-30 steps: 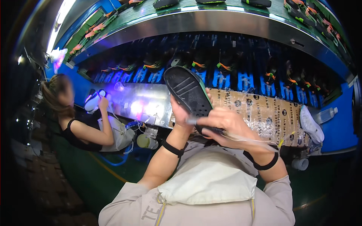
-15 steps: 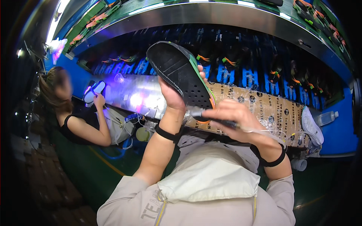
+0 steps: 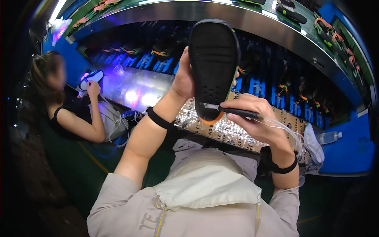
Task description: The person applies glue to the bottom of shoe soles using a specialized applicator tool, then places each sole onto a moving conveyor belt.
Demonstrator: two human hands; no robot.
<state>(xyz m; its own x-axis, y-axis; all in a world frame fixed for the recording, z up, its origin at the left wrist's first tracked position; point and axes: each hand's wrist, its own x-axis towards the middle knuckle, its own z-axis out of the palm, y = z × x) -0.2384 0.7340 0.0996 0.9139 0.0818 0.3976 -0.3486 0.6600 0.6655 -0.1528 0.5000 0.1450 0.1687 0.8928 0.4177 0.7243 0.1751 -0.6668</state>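
Upright in front of me is a black shoe sole with a green side edge and an orange end toward me. My left hand wraps round it from the left, and a few fingertips show past its right edge. A black-handled brush with a thin clear tube at its back is gripped in my right hand. Its pale tip touches the sole's face near the lower end, just below a group of small holes.
A bench covered in printed brown tape lies beneath my hands. White shoe and plastic bottle are at right. A metal-edged conveyor carries shoes above blue racks. On the left a person works on a sole.
The sole has moved right and up and turned more upright, its face now toward me. The brush tip has shifted from beside the lower edge onto the sole's face.
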